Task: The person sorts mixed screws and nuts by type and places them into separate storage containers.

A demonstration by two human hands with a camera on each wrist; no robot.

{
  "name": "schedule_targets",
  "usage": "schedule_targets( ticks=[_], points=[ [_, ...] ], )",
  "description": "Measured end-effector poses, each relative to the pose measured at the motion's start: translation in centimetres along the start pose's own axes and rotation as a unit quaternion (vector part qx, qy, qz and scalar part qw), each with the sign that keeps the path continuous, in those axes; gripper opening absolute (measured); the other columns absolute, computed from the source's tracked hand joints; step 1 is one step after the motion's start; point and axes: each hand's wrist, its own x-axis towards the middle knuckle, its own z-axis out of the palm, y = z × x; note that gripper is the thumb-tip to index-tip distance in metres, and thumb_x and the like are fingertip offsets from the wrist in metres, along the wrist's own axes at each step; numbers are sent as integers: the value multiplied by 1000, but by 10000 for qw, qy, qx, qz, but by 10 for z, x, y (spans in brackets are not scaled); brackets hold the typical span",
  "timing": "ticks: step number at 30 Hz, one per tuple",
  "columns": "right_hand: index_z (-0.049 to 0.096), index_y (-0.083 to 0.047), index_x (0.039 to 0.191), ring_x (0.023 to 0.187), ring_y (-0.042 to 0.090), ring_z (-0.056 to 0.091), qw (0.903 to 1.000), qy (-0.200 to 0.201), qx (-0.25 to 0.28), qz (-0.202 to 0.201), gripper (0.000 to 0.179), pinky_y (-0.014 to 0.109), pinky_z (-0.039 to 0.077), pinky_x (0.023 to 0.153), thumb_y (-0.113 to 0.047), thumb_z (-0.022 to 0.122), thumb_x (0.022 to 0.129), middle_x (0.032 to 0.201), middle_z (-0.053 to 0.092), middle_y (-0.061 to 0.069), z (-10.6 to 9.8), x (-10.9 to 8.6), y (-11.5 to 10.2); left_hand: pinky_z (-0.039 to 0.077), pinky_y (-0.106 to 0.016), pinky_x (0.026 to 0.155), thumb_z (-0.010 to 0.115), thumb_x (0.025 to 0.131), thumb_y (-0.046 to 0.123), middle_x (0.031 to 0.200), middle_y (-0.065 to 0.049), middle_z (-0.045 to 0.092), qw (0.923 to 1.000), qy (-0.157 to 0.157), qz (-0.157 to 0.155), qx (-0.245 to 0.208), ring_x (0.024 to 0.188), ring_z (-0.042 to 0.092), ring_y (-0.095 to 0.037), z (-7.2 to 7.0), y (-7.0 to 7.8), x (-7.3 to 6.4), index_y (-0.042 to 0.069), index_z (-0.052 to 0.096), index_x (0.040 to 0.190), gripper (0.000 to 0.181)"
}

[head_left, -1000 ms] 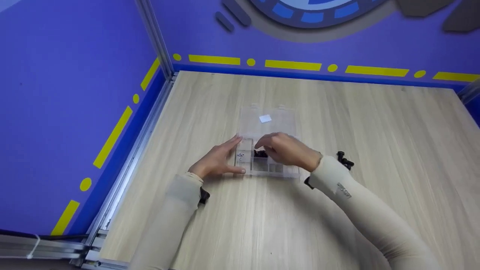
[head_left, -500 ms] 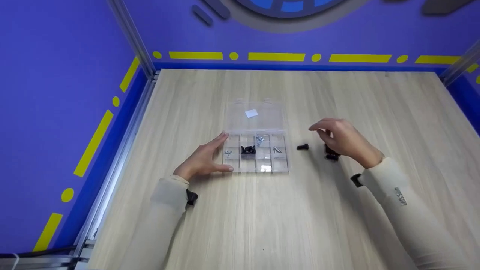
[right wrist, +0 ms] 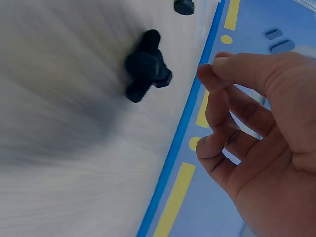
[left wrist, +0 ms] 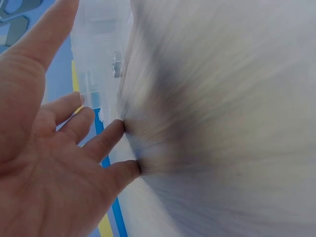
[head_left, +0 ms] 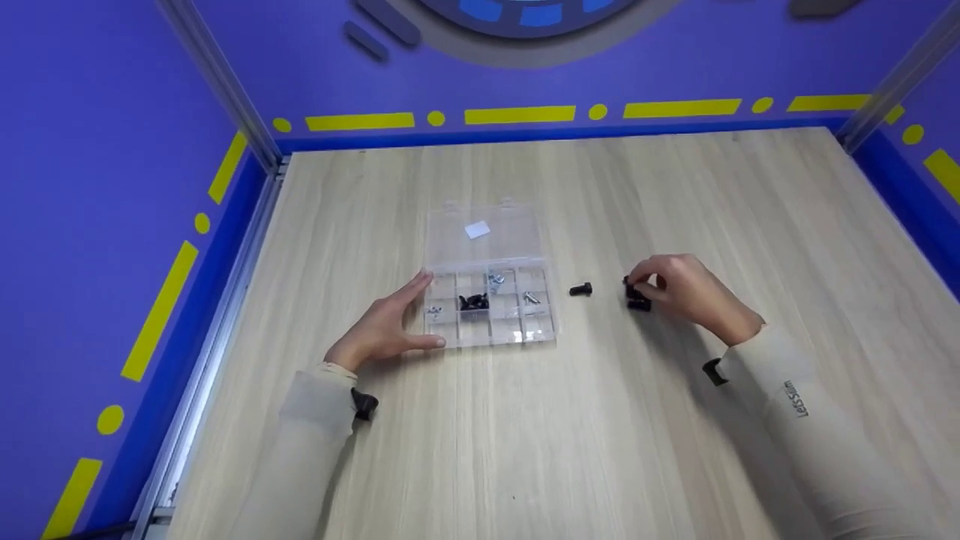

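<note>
My left hand (head_left: pixel 382 330) rests at the left side of a clear compartment box (head_left: pixel 445 330), thumb at the front corner and fingers at the back. In the left wrist view its fingers are spread and nearly straight. Black bolts (head_left: pixel 473 302) and small silver screws (head_left: pixel 532 298) lie in separate compartments. My right hand (head_left: pixel 686 289) is over a small pile of black bolts (head_left: pixel 639 305), right of the box. In the right wrist view, thumb and index fingertips meet with nothing visible between them, apart from the bolt pile (right wrist: pixel 143 66). One bolt (head_left: pixel 580 289) lies alone nearer the box.
The box's clear lid (head_left: pixel 517 232) is folded back flat on the wooden table (head_left: pixel 465 450), with a white paper piece (head_left: pixel 477 229) on it. Blue panels (head_left: pixel 360 82) with yellow marks stand behind and at the sides.
My right hand has moved from over the box to the bolts at its right, and lower onto the pile. My left hand stays at the box's left side. The head view has shifted.
</note>
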Motion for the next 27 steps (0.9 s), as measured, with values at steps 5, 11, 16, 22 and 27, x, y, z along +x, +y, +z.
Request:
schedule_targets(
  ticks=[5,11,16,22,27],
  points=[
    [77,-3,90,78,20,69,9985,-362,-28,404,12,40,58,68,8,74,87,90,76,8,7,-3,1,16,-43,127,90,79,42,171,2,13,10000,31,-42,4,157,15,-23,0,-3,-5,19,21,166,113],
    [80,-7,90,81,20,69,9920,-671,-73,1068,12,41,56,69,3,73,89,92,77,6,3,-10,2,17,-42,127,89,79,43,171,1,15,10000,-7,-36,59,157,15,-22,1,-1,-1,19,21,166,113],
    [81,-8,92,84,22,69,9851,-942,-306,1406,13,46,57,69,0,72,90,94,77,6,-4,-7,-1,16,-42,127,89,79,43,171,1,14,10000,-14,-69,69,157,15,-21,1,-1,1,19,21,166,113],
    [81,-8,95,84,26,69,9837,-1035,-489,1390,12,52,57,67,-2,71,91,94,75,8,-4,-3,-5,16,-42,127,90,79,42,171,0,15,10000,49,-27,4,157,15,-22,1,-2,0,18,22,165,113],
    [80,-9,96,80,22,67,9821,-1097,-490,1453,12,48,55,65,-3,71,91,91,74,5,1,-2,-6,15,-42,127,90,78,43,171,2,14,10000,19,-29,-36,157,15,-22,-1,-1,1,20,21,166,113]
  ],
)
